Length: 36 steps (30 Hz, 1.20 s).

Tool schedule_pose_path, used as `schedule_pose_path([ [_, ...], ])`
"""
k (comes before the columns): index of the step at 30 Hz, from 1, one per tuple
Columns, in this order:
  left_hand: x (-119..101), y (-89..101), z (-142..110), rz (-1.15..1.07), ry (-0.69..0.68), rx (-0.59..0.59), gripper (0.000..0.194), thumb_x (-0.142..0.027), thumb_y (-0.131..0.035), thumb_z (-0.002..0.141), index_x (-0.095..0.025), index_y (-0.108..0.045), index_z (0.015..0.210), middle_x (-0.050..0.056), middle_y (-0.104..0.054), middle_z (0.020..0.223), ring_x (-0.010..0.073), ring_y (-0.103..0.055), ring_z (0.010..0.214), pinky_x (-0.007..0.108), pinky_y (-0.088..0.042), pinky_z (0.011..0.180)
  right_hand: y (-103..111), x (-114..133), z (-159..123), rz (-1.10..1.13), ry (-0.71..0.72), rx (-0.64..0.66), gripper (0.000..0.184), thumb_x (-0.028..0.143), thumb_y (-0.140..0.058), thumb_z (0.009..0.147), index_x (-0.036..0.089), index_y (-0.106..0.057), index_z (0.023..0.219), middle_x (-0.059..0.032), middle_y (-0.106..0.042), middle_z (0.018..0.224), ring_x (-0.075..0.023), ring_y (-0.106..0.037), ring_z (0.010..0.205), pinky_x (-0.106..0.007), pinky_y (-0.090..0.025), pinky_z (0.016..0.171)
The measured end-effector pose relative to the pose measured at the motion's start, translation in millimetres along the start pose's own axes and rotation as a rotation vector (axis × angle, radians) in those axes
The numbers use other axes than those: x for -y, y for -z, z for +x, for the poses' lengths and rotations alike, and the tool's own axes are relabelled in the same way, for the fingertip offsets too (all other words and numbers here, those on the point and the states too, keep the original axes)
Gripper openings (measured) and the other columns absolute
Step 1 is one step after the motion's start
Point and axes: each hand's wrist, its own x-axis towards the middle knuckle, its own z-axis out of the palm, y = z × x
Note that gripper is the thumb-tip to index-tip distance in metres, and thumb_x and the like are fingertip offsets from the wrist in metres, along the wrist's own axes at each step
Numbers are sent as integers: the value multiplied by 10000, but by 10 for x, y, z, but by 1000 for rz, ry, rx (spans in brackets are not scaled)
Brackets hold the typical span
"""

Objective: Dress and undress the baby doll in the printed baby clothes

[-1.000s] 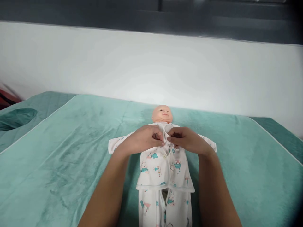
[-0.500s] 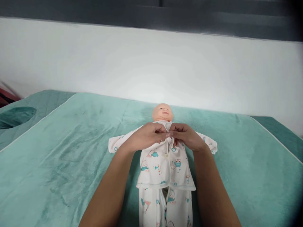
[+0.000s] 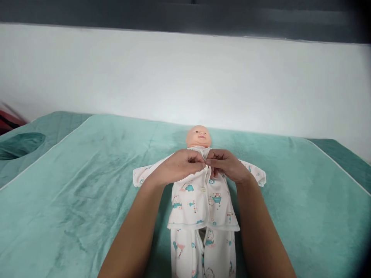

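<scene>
A baby doll (image 3: 198,136) lies on its back, dressed in a white printed baby shirt (image 3: 189,204) and matching trousers (image 3: 220,251). My left hand (image 3: 181,166) pinches the shirt's front edge at the chest, just under the neck. Opposite it, my right hand (image 3: 227,165) pinches the other front edge, and the fingertips of both hands nearly meet. Whatever fastener lies between the fingertips is hidden. Lower down, the two front edges lie together. The shirt's sleeves stretch out to both sides.
A teal plush cover (image 3: 87,200) spreads under the doll, over a bed with a round hole (image 3: 21,144) at the far left. Behind stands a white wall (image 3: 185,77) with a dark band (image 3: 145,15) above. Something red (image 3: 10,119) shows at the left edge.
Both hands stay at the shirt's upper front with small finger shifts. The front edges look drawn slightly closer together below the fingers. The camera view has tilted slightly.
</scene>
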Motion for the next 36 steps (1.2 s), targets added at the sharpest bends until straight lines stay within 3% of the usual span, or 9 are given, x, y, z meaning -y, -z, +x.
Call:
schedule_pose_path([
  [7,-26,-64,8,11,3,-49,295,-451,-562,855,-184,-621,743,-34,-479,628,83,-367,529,220,-277,469,15,-32,6,76,11,23,289,423,-722,837,168,-627,739,-15,-692,597,-118,-640,510,-195,-474,492],
  [12,-42,-37,2,37,-8,-41,251,-414,-565,849,-191,-653,774,-33,-502,642,86,-398,544,219,-298,491,69,-72,-6,101,52,56,247,393,-700,866,162,-654,792,-29,-702,632,-120,-643,533,-199,-470,499],
  [16,-33,-4,4,2,-14,-19,215,-370,-562,844,-189,-646,763,-30,-525,664,91,-422,581,214,-313,514,76,-47,-23,78,129,126,179,304,-763,811,159,-672,862,-28,-711,722,-117,-641,609,-222,-483,567],
  [23,-4,12,7,-12,-5,-9,234,-372,-547,859,-185,-626,742,-29,-521,659,87,-406,565,221,-300,509,-10,26,-19,-40,81,70,280,271,-818,727,188,-570,827,25,-652,648,-96,-553,520,-208,-394,479],
  [30,-34,4,-11,-22,-8,-28,299,-451,-572,849,-178,-634,743,-8,-553,662,109,-466,593,239,-343,541,-93,71,-33,-157,117,3,262,262,-739,773,212,-485,819,85,-436,612,-61,-390,497,-203,-308,455],
  [36,-30,-34,-4,10,29,-55,222,-385,-563,819,-195,-675,790,-17,-554,674,101,-420,558,242,-295,500,-77,37,-5,-153,107,8,284,262,-754,744,216,-483,818,70,-467,648,-72,-406,522,-213,-320,471],
])
